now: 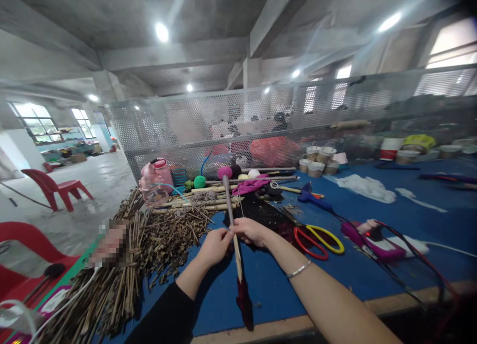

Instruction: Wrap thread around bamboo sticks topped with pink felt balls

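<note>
A long stick (228, 200) points away from me over the blue table, its upper length wrapped in greyish purple and its near part bare pale wood. My left hand (214, 245) pinches the stick from the left. My right hand (250, 231) has its fingers closed on it from the right, touching the left fingertips. A thin pale thread rises near the right fingers; whether they grip it I cannot tell. Below the bare wood lies a dark red piece (244, 304) at the table edge. Scissors (316, 240) with red and yellow handles lie right of my right hand.
Bundled dried stalks (156, 239) cover the left side. Yarn balls such as a green one (199, 182), sticks and a pink jug (162, 172) stand behind. Cups (316, 169), a blue glue gun (308, 195) and cables lie right. A perforated metal screen (179, 120) closes the back.
</note>
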The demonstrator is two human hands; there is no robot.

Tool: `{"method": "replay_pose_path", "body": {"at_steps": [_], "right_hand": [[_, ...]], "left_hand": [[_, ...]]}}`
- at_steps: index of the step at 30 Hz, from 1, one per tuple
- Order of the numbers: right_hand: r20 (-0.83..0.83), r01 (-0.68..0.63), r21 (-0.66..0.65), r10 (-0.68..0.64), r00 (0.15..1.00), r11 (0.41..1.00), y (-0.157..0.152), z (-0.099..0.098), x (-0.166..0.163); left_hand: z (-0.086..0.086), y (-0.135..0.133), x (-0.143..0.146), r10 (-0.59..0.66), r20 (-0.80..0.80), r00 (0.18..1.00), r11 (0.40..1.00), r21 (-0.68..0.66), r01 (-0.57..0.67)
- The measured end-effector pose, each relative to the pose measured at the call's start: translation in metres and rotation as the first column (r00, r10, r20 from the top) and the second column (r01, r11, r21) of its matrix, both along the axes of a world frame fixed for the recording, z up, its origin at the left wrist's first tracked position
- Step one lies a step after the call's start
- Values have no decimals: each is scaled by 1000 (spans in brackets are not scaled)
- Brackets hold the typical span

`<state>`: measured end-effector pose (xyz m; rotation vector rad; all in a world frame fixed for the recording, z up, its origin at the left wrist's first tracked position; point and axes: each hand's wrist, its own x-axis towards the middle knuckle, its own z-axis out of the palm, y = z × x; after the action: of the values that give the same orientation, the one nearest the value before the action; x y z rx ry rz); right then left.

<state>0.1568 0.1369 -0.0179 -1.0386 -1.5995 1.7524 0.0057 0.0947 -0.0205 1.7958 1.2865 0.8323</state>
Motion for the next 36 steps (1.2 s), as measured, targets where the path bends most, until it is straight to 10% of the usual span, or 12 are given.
{"method": "replay_pose_path", "body": {"at_steps": [36], "right_hand": [[23, 21, -9, -21, 1000, 1000, -1, 1, -1]], "left_hand": [[4, -2, -1, -14, -56, 998, 1000, 0, 14]]}}
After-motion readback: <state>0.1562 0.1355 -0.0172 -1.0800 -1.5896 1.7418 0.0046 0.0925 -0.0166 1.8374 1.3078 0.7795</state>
